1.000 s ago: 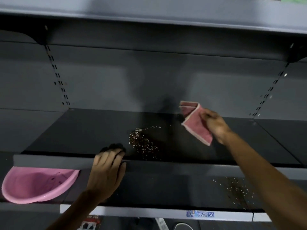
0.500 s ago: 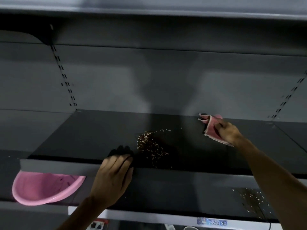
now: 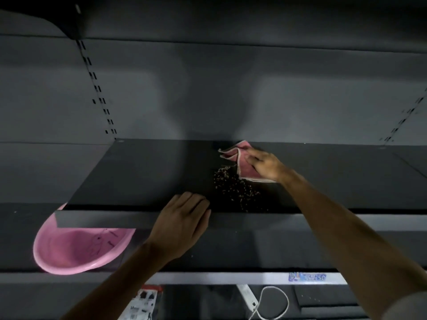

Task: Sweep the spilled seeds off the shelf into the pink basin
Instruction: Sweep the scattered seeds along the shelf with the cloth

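Observation:
A patch of spilled seeds (image 3: 238,192) lies on the dark shelf (image 3: 150,172), reaching from its middle to its front lip. My right hand (image 3: 268,166) presses a pink cloth (image 3: 246,172) flat on the shelf, just behind and right of the seeds, near the back wall. My left hand (image 3: 182,220) rests on the shelf's front lip with its fingers laid over the edge, just left of the seeds. The pink basin (image 3: 69,262) sits on the lower shelf at the left, partly hidden under the upper shelf's front corner.
The lower shelf (image 3: 231,250) runs below, with a blue price label (image 3: 307,277) on its front rail. Under it lie a white power strip with a looped cable (image 3: 249,296) and a printed packet (image 3: 145,301). A slotted upright (image 3: 99,93) runs up the grey back wall.
My right hand brought the cloth down from the air onto the shelf and slid it left up to the seeds. My left hand stayed on the lip. The view shifted.

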